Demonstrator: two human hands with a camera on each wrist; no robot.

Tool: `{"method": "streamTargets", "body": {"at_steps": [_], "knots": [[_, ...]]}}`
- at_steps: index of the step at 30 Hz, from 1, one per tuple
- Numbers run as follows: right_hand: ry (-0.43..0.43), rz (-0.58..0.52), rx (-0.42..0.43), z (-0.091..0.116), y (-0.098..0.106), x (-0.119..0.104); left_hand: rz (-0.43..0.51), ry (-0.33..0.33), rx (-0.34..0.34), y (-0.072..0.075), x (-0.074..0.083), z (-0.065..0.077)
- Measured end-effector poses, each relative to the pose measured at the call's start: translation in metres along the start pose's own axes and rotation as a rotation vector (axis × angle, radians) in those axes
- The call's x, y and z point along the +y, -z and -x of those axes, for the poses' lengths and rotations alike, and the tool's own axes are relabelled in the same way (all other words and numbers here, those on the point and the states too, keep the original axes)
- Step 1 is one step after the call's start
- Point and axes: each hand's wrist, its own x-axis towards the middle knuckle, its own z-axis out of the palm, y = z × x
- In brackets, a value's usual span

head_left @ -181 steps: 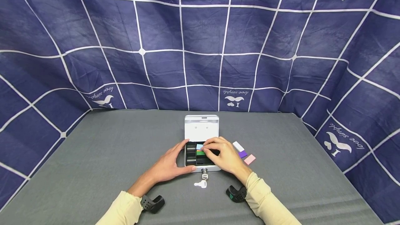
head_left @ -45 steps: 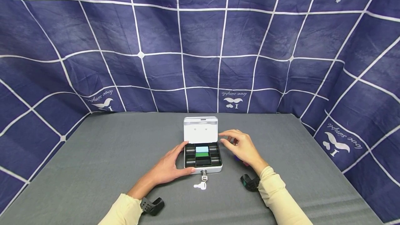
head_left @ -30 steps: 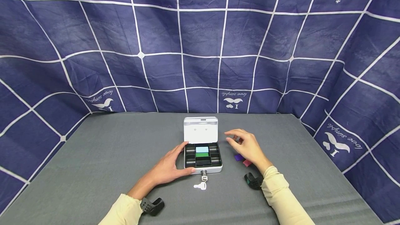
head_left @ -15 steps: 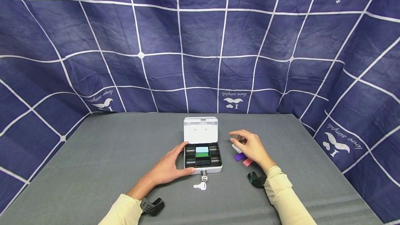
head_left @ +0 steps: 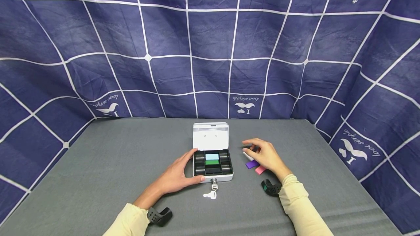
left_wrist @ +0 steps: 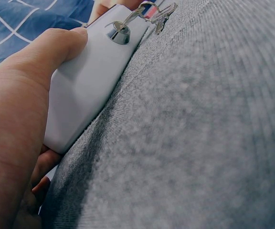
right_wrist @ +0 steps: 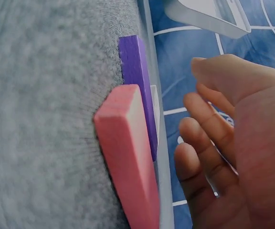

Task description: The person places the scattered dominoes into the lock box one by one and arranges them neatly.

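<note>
A small white cash box (head_left: 223,178) stands with its lid (head_left: 211,139) raised. Its black tray (head_left: 225,156) holds a light blue block (head_left: 212,156) and a green block (head_left: 212,162) in the middle compartments. My left hand (head_left: 177,173) grips the box's left side, thumb on the front wall and fingers along the side. Right of the box, my right hand (head_left: 265,154) hovers with thumb and fingers apart, close over a white block (head_left: 247,156). A purple block (head_left: 252,164) and a pink block (right_wrist: 128,152) lie beside it, partly below the hand.
Keys (head_left: 212,194) hang from the lock at the box's front and lie on the grey cloth-covered table (head_left: 131,148). A blue curtain with white lines (head_left: 210,72) rises behind the table. Black bands (head_left: 160,216) are on both wrists.
Six seconds ago my right hand was in the tray with the light blue block. It has since let go, moved right, and come down over the white block. The left hand stays put.
</note>
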Motion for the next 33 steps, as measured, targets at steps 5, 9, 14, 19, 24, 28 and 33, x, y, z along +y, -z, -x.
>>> {"method": "streamTargets", "body": {"at_steps": [5, 9, 14, 19, 24, 28, 33], "knots": [[-0.006, -0.012, -0.023, 0.002, 0.0, 0.003, 0.005, 0.003, -0.006, 0.001, 0.0, 0.0], [-0.007, -0.02, -0.049, 0.004, 0.0, 0.006, 0.008, -0.002, -0.007, 0.001, 0.001, 0.0], [-0.038, -0.023, -0.068, 0.006, -0.002, 0.01, 0.009, -0.002, -0.012, 0.001, 0.001, 0.0], [-0.071, -0.028, -0.076, 0.007, -0.004, 0.012, 0.006, 0.005, -0.013, 0.001, 0.001, 0.0], [-0.077, -0.029, -0.074, 0.007, -0.004, 0.014, 0.001, 0.012, -0.017, 0.002, 0.001, -0.001], [-0.075, -0.032, -0.066, 0.007, -0.003, 0.014, 0.005, 0.013, -0.016, 0.002, 0.002, -0.001], [-0.086, -0.027, -0.056, 0.007, -0.005, 0.015, 0.005, 0.011, -0.018, 0.003, 0.002, 0.0]]}}
